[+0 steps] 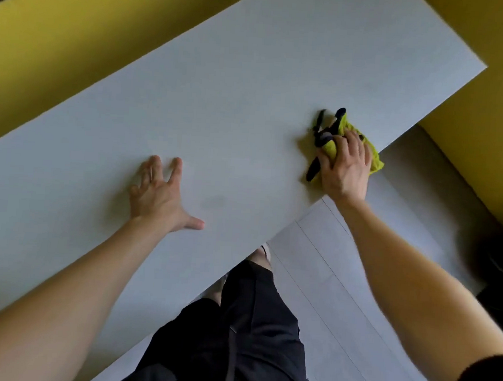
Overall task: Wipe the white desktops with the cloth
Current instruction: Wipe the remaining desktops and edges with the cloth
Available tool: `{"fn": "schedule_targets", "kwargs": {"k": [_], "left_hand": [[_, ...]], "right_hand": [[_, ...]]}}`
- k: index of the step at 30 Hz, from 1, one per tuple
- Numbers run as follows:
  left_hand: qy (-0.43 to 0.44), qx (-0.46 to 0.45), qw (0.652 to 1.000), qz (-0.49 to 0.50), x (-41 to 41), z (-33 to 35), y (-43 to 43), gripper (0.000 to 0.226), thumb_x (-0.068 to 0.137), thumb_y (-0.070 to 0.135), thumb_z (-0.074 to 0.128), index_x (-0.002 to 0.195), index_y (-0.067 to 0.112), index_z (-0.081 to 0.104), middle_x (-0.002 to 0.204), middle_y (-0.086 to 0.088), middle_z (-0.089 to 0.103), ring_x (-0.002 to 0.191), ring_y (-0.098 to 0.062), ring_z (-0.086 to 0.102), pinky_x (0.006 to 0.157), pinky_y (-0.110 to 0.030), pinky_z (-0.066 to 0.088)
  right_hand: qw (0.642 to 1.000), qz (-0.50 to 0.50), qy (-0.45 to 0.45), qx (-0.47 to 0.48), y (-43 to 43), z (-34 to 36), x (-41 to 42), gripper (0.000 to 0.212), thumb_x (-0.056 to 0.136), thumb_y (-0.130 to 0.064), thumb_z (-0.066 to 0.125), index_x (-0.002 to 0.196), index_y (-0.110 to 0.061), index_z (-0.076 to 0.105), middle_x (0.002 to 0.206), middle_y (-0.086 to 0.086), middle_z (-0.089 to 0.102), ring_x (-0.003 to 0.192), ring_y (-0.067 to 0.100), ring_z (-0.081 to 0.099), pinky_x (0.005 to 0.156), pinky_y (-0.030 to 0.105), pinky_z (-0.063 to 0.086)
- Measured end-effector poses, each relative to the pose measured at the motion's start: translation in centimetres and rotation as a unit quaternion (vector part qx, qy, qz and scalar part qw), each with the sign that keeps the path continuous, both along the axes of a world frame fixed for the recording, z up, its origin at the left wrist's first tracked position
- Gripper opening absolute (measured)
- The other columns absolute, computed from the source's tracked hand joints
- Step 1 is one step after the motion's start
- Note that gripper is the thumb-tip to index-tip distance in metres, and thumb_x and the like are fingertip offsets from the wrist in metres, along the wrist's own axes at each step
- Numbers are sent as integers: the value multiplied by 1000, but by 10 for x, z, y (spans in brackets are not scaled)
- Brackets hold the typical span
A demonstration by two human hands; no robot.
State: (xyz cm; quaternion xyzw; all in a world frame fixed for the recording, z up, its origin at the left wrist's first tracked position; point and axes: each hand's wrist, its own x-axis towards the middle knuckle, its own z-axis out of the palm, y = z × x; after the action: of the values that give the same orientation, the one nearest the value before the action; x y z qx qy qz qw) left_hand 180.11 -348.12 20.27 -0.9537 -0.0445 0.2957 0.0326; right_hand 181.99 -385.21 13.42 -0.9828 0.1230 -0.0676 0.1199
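Observation:
A large white desktop (235, 100) fills the view on a slant. A yellow-green cloth with black trim (342, 128) lies bunched near the desk's near right edge. My right hand (345, 167) lies on top of the cloth with fingers curled over it, pressing it to the surface. My left hand (162, 196) rests flat on the desktop near its middle, fingers spread and straight, holding nothing.
Yellow partition walls (61, 43) border the desk at the far left and at the right (487, 117). Pale floor tiles (341, 286) and my dark-trousered legs (244, 323) show below the near edge. A dark object (501, 267) sits at the right margin.

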Motion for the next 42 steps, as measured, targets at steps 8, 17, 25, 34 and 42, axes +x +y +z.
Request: {"fn": "schedule_targets", "kwargs": {"k": [8, 17, 25, 34, 42], "left_hand": [[-26, -5, 1000, -8, 0, -5, 3, 149, 58, 73, 89, 170, 36, -1, 178, -14, -7, 167, -34, 1, 122, -59, 36], [-12, -1, 1000, -12, -2, -2, 2, 167, 41, 91, 87, 169, 38, -7, 179, -13, -7, 168, -32, 0, 123, -59, 33], [-24, -5, 1000, -17, 1, -5, 5, 154, 53, 76, 91, 170, 38, -3, 178, -11, -6, 167, -32, 1, 121, -59, 37], [5, -2, 1000, -5, 3, -8, 3, 167, 48, 87, 89, 170, 33, -12, 178, -15, -14, 168, -36, -7, 126, -60, 32], [-38, -93, 993, -55, -18, -8, -10, 95, 84, 57, 85, 162, 27, 39, 171, -6, 23, 163, -26, 18, 124, -48, 36]], "right_hand": [[912, 401, 61, 57, 172, 8, -114, 56, 105, -55, 60, 148, -18, 61, 169, 9, 44, 160, 31, 35, 130, 57, 24], [999, -29, -4, 26, 31, -6, -20, 53, 99, -49, 60, 142, -19, 61, 159, 10, 53, 153, 34, 42, 127, 56, 25], [901, 428, 59, 46, 155, -14, -121, 58, 104, -52, 62, 152, -20, 58, 171, 9, 40, 162, 29, 31, 132, 56, 20], [983, 144, 91, 71, 67, 29, -52, 72, 107, -69, 47, 167, -31, 34, 172, -1, 38, 164, 20, 25, 135, 54, 14], [851, -266, 229, 390, 88, 24, -114, 61, 92, -69, 69, 91, -8, 72, 80, 5, 79, 72, 19, 70, 71, 40, 59]]}}
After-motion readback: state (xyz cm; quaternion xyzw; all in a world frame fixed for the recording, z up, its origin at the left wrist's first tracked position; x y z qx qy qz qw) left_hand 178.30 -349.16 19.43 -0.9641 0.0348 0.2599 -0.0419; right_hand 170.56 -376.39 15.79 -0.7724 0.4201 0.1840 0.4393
